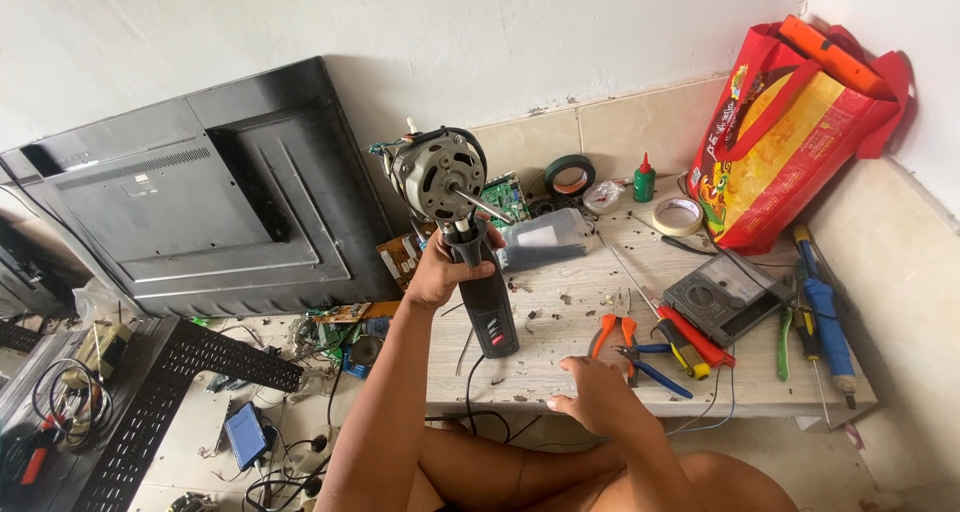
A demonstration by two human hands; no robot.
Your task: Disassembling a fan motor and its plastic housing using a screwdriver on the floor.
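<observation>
Black handheld tool with a cord [487, 302] stands upright above the left edge of the low wooden surface [560, 357], gripped near its top by the left hand [440, 270], fingers [468, 224] clenched around it. Its tip meets the grey metal fan motor with a steel shaft [437, 175], raised just above. The right hand [597, 397] rests near the front edge, fingers loose and grasping nothing. Just beyond it lie orange-handled pliers [612, 332] and a grey multimeter [722, 294]; a red and yellow bag [790, 122] leans in the far right corner
</observation>
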